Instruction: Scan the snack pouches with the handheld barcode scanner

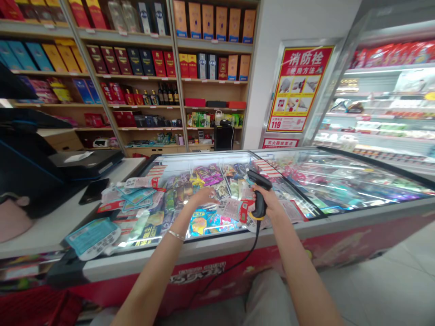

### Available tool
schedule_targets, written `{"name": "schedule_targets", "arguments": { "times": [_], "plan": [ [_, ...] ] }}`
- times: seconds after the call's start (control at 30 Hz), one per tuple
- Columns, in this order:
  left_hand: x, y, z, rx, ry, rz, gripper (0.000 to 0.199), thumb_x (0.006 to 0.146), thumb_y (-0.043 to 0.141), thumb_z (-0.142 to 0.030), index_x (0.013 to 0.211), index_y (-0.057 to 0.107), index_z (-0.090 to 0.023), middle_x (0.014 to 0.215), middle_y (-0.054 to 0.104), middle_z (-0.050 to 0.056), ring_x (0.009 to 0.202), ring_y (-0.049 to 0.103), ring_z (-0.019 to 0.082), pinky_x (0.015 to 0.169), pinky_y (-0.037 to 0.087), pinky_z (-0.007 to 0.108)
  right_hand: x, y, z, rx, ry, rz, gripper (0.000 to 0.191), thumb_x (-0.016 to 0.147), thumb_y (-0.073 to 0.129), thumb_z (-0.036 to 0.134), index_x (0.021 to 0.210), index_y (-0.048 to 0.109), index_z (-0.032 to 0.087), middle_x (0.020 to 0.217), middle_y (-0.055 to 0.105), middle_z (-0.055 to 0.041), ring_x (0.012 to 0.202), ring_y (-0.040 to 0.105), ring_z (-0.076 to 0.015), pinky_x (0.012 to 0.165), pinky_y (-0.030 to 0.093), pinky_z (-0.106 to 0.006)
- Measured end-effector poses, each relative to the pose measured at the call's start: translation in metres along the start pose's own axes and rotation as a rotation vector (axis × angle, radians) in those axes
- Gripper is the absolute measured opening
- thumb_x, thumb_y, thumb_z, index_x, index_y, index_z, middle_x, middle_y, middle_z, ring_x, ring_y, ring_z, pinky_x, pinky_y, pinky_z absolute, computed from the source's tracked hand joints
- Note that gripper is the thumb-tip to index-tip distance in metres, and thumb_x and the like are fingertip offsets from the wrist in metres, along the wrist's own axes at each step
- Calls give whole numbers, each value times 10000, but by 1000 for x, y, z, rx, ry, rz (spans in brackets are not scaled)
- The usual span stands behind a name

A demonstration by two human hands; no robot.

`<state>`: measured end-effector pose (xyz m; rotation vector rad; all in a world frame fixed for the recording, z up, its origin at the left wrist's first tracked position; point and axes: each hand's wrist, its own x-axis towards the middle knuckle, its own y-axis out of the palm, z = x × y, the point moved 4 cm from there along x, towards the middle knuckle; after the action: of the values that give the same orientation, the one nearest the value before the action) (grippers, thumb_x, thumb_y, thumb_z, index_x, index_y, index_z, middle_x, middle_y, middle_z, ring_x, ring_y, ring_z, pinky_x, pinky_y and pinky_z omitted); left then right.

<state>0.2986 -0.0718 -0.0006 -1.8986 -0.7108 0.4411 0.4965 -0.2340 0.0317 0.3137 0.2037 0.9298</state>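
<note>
My right hand is wrapped round the handle of a black barcode scanner, whose cable runs down over the front of the freezer. Below the scanner, a white and red printed packet with a barcode lies on the glass lid, partly hidden by the scanner handle. Just left of that packet, my left hand reaches over the glass with its fingers loosely stretched, somewhat blurred. More packets, blue and white ones, lie piled at the left end of the lid. One blue packet rests at the near left corner.
Under the freezer's glass lid are many colourful snack or ice-cream packs. On the counter to the left are a black phone and a dark checkout machine. A red basket stands lower left. Shelves of boxes line the back wall.
</note>
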Motion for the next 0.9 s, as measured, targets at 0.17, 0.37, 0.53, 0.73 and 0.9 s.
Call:
{"name": "schedule_targets", "arguments": {
  "times": [0.17, 0.37, 0.53, 0.73, 0.9],
  "plan": [
    [9, 19, -14, 190, -62, 114, 619, 494, 780, -513, 991, 635, -173, 1104, 633, 129, 1014, 580, 291, 776, 457, 298, -5, -36, -11, 32, 38, -71, 218, 550, 789, 214, 666, 621, 139, 536, 611, 1, 403, 497, -85, 355, 403, -185],
    [13, 19, -20, 126, -87, 315, 451, 447, 795, -516, 671, 594, -181, 727, 646, 50, 754, 604, 225, 618, 431, 263, -7, -54, -32, -4, 98, -89, 210, 550, 802, 231, 636, 635, 137, 518, 613, -9, 387, 488, -91, 359, 416, -203],
    [15, 15, -8, -232, -174, 470, 412, 475, 785, -479, 650, 551, -190, 543, 580, -16, 566, 580, 168, 538, 454, 264, -5, -57, -40, -24, 113, -79, 184, 570, 789, 230, 652, 653, 138, 548, 631, -13, 409, 501, -92, 380, 423, -201],
    [38, -15, -9, -479, 11, -78, 410, 653, 665, -496, 897, 540, -191, 702, 589, -11, 626, 569, 146, 567, 454, 252, -7, -52, -28, -140, 81, -21, 208, 599, 774, 293, 662, 643, 144, 491, 599, -4, 398, 500, -108, 391, 407, -218],
    [50, -51, -32, -315, 196, -415, 299, 800, 512, -444, 958, 513, -190, 728, 561, -8, 699, 542, 145, 659, 424, 257, -15, -45, -15, -380, -85, 41, 186, 604, 765, 304, 610, 646, 161, 431, 578, 0, 364, 493, -125, 384, 374, -236]
  ]
}}
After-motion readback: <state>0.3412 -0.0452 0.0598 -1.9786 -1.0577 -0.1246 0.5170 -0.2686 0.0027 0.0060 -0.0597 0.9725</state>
